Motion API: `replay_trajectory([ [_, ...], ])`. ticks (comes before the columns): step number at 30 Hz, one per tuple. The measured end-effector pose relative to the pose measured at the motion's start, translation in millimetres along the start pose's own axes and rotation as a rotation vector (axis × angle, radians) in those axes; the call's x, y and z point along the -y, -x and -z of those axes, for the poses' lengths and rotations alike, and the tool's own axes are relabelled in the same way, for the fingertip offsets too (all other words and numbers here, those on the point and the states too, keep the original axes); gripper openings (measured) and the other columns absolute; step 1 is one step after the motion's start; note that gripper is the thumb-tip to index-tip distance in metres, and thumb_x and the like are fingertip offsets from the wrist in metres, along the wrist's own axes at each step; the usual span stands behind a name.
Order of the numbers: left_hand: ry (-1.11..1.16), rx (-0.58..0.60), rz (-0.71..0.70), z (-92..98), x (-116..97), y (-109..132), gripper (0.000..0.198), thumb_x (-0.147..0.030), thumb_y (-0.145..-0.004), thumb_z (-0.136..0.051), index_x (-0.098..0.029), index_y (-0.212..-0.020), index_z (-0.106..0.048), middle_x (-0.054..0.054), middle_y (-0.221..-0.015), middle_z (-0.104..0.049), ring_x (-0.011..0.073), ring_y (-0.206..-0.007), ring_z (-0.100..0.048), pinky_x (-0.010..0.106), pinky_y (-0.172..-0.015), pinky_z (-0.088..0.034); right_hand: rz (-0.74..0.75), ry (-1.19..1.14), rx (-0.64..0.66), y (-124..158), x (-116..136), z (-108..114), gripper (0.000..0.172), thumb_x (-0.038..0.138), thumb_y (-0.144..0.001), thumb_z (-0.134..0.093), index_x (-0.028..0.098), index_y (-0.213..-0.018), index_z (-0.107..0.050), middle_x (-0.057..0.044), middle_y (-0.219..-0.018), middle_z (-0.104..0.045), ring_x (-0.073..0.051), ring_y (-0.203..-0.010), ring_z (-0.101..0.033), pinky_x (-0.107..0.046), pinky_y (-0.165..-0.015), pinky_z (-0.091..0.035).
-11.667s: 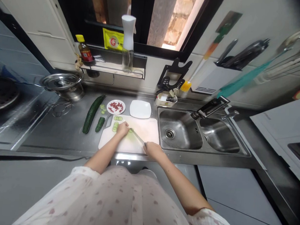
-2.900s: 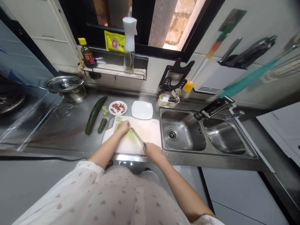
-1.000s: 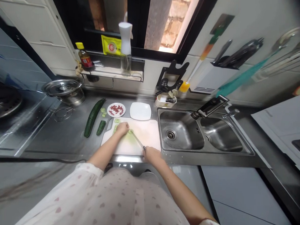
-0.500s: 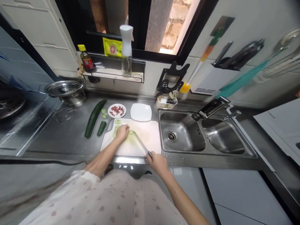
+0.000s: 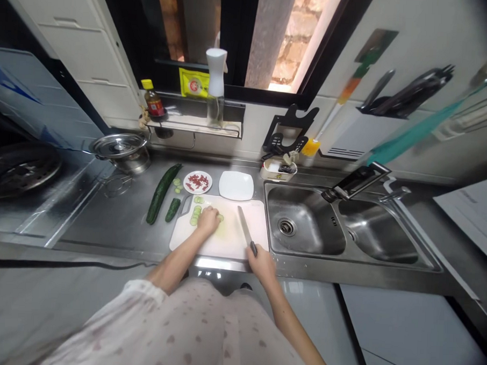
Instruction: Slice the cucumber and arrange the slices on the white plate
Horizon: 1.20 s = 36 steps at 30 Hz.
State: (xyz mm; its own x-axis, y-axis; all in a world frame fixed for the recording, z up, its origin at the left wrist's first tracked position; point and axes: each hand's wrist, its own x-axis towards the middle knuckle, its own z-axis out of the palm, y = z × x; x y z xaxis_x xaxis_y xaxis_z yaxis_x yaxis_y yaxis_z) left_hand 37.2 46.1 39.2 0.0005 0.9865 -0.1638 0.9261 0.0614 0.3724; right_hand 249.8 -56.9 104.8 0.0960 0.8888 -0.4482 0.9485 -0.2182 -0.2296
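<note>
My right hand is wrapped round the black handle of a kitchen knife. Its blade points away over the white cutting board, apart from the cucumber. On the board, my left hand has its fingers curled down at a pale green cucumber slice, which shows at the fingertips. Beside that hand, to its left, lie more cucumber slices in an overlapping row. A long whole cucumber and a short cucumber piece rest on the steel counter, left of the board.
Behind the board stand a plate of chopped red bits and a white square plate. The double sink with its black faucet is on the right. A lidded steel pot sits back left, below a shelf with bottles.
The knife has swung away from the cucumber slice to the right, with its blade now apart from my left hand. My camera view has shifted slightly left.
</note>
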Motion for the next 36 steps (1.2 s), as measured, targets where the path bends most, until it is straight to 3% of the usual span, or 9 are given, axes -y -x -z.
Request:
replay_trajectory([
  [8,0.073,0.051,0.098,4.6,-6.4,-6.7,0.015,-0.024,-0.083,-0.057,-0.019,-0.095,-0.064,0.008,-0.101,-0.065,0.0206,-0.096,-0.059,0.028,-0.079,-0.044,-0.003,0.026,0.0,-1.9,-1.9,1.2,0.037,0.044,-0.095,-0.038,0.02,-0.105,-0.064,-0.009,-0.097,-0.071,-0.021,-0.092,-0.065,-0.024,-0.067,-0.038],
  [14,0.262,0.027,0.15,4.8,-2.4,1.8,0.009,-0.026,-0.082,-0.059,-0.02,-0.086,-0.063,0.004,-0.09,-0.069,0.017,-0.084,-0.062,0.025,-0.071,-0.044,0.015,0.038,-0.004,-5.4,-3.0,2.7,0.037,0.045,-0.095,-0.038,0.021,-0.104,-0.065,-0.009,-0.095,-0.071,-0.021,-0.092,-0.065,-0.023,-0.065,-0.037],
  [19,0.375,-0.032,0.188,5.0,15.7,23.5,0.008,-0.022,-0.08,-0.059,-0.02,-0.085,-0.064,0.002,-0.085,-0.069,0.0147,-0.079,-0.063,0.023,-0.07,-0.043,0.013,0.055,0.018,-7.7,-2.0,5.0,0.037,0.044,-0.096,-0.038,0.021,-0.108,-0.064,-0.01,-0.098,-0.071,-0.021,-0.094,-0.065,-0.024,-0.066,-0.038],
  [25,0.392,-0.115,0.286,8.8,51.9,44.8,0.013,-0.025,-0.081,-0.058,-0.021,-0.093,-0.062,0.001,-0.086,-0.069,0.0145,-0.081,-0.063,0.023,-0.071,-0.043,0.015,0.053,0.02,-9.3,-1.8,4.2,0.037,0.042,-0.096,-0.038,0.02,-0.113,-0.062,-0.011,-0.1,-0.071,-0.021,-0.098,-0.065,-0.024,-0.069,-0.039],
  [30,0.405,-0.207,0.365,7.4,75.6,44.4,0.019,-0.019,-0.081,-0.056,-0.02,-0.1,-0.058,0.002,-0.091,-0.069,0.0139,-0.085,-0.063,0.022,-0.073,-0.044,0.017,0.052,0.014,-9.8,-2.5,3.6,0.038,0.042,-0.096,-0.038,0.02,-0.111,-0.063,-0.011,-0.099,-0.071,-0.022,-0.095,-0.066,-0.025,-0.069,-0.04],
  [36,0.371,-0.269,0.379,6.7,84.0,41.3,0.015,-0.019,-0.08,-0.056,-0.02,-0.095,-0.057,0.001,-0.088,-0.068,0.0141,-0.081,-0.062,0.021,-0.07,-0.041,0.005,0.008,0.033,-8.4,-0.6,6.8,0.037,0.042,-0.095,-0.039,0.019,-0.11,-0.064,-0.011,-0.098,-0.071,-0.02,-0.093,-0.065,-0.023,-0.069,-0.04],
])
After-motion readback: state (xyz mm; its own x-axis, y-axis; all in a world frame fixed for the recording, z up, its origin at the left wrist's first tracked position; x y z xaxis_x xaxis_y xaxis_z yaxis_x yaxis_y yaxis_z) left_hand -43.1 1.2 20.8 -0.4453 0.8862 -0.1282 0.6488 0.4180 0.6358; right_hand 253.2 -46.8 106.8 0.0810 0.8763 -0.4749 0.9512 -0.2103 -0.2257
